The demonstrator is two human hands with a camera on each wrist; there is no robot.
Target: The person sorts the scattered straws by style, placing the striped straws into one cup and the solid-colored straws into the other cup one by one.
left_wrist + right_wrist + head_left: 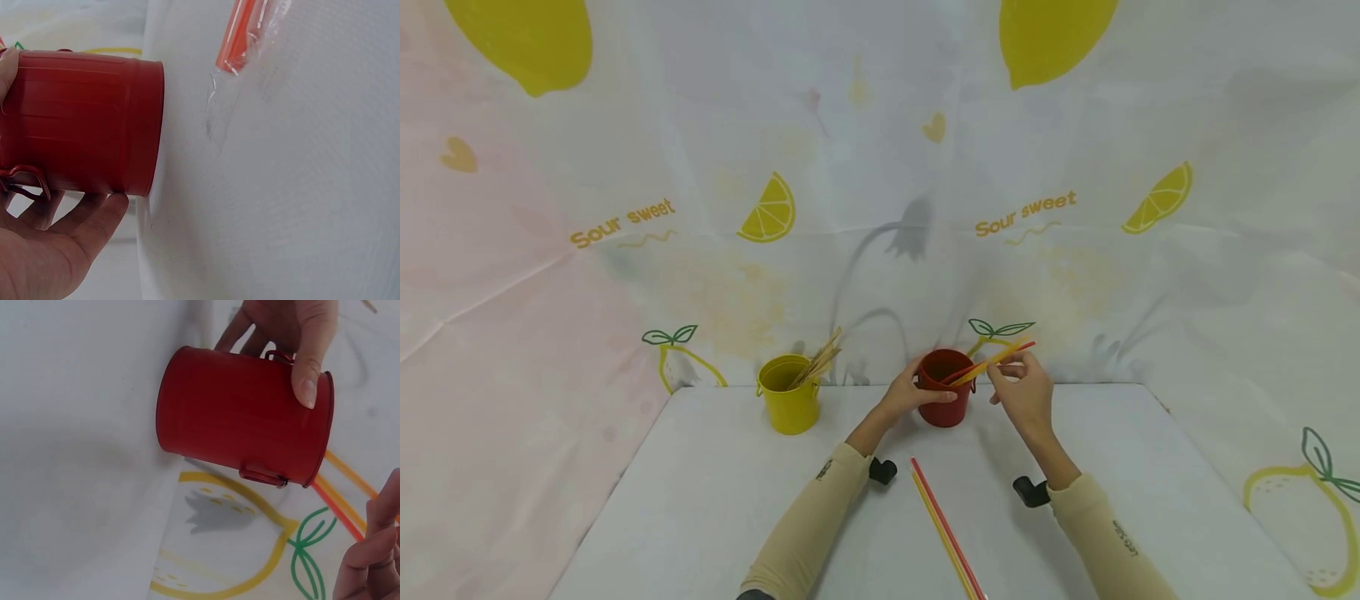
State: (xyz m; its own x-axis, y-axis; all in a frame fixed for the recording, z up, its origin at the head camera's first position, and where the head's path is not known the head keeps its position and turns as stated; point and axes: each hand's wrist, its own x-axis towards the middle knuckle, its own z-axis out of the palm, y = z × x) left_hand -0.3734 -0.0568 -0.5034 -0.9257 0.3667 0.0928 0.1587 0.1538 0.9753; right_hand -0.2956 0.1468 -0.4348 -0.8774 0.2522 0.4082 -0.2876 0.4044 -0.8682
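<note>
A small red metal bucket [945, 408] stands near the back of the white table. My left hand [913, 393] grips its left side, thumb across the front and fingers around behind, as the right wrist view also shows. Orange and red straws [992, 363] slant out of the bucket's mouth to the right. My right hand [1024, 390] holds these straws between thumb and curled fingers [369, 559], just right of the rim. Their lower ends are hidden inside the bucket [237, 415]. More straws [946, 525], red and yellow, lie on the table in front; a clear wrapper encloses the orange-red straw [240, 34].
A yellow bucket [793, 410] holding several thin wooden sticks [817, 365] stands at the back left. Behind the white table [700, 500] hangs a lemon-printed cloth [865, 167]. Each wrist carries a black camera mount [1032, 492].
</note>
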